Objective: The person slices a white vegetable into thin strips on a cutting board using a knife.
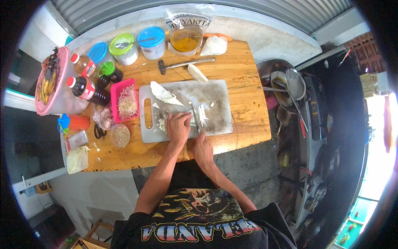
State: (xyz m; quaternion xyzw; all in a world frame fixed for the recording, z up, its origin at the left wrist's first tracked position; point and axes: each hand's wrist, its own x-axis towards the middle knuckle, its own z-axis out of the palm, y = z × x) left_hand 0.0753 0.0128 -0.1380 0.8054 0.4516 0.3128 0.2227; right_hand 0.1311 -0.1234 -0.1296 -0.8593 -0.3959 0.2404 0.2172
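Note:
My right hand (203,151) grips a kitchen knife (196,118), its blade pointing away from me over a white cutting board (217,96). Just left of the blade, my left hand (178,126) presses with bent fingers on a pale vegetable piece, mostly hidden under them. Thin white shreds (202,114) lie right of the blade. Finely chopped bits (162,124) are beside my left hand. A larger cabbage-like wedge (164,94) rests at the board's upper left, and another pale piece (197,73) lies at its far edge.
Behind the board are a hammer (186,63), an oil pouch (185,39) and lidded tubs (151,43). To the left stand a pink basket of shredded food (126,104), a small tub (120,135), sauce bottles (88,90) and scissors (99,132). A wok (284,90) sits right of the table.

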